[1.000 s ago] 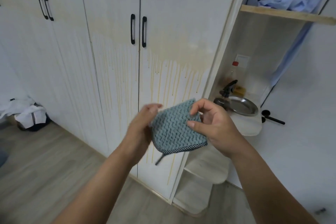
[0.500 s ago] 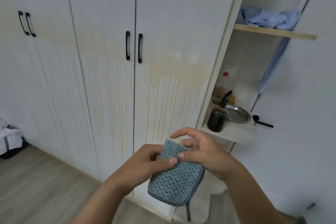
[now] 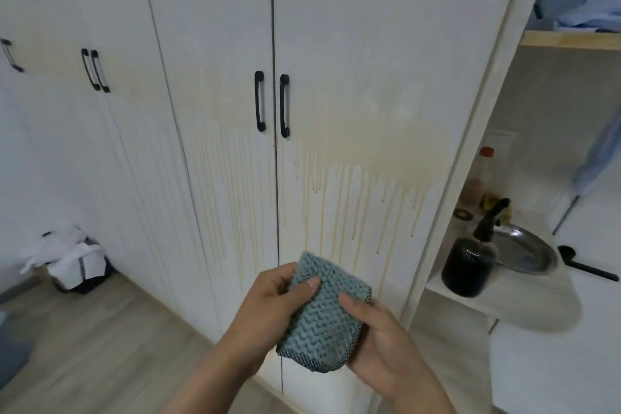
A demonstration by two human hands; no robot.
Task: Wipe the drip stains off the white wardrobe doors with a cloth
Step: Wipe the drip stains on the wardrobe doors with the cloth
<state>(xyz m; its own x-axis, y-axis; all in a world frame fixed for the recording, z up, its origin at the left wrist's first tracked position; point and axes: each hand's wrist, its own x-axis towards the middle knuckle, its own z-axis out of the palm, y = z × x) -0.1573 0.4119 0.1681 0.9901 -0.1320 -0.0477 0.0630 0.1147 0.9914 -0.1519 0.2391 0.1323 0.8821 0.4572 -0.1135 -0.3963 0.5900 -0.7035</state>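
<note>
Low in front of the wardrobe doors (image 3: 369,44), clear of their surface, a folded teal cloth (image 3: 322,316) with a dark stitched edge is held between both hands. The left hand (image 3: 265,306) grips its upper left side, thumb pressed on the top face and fingers curled behind. The right hand (image 3: 379,343) cups its lower right side from beneath, thumb laid across the knit and fingers tucked under. The cloth hangs a little below both grips, its bound edge lowest.

Drip stains (image 3: 339,198) cover the doors behind: a broad yellowish patch spreads across the right-hand door just below handle height, and thin runs trail down from it toward the floor. Fainter streaks mark the door to the left of the centre seam. A pair of black handles (image 3: 259,101) flanks that seam, and a second pair (image 3: 95,70) sits on the doors further left.

Right of the wardrobe's edge, a rounded shelf (image 3: 537,306) carries a dark spray bottle (image 3: 468,265) at its near left, touching or just beside a metal dish (image 3: 527,254). A red-capped bottle (image 3: 482,175) stands toward the back. A black utensil (image 3: 588,267) lies past the dish. Higher up, crumpled blue fabric (image 3: 578,10) rests on a wooden shelf (image 3: 571,40).

On the wood floor (image 3: 100,346) at far left, a dark bin (image 3: 84,282) holds white fabric.
</note>
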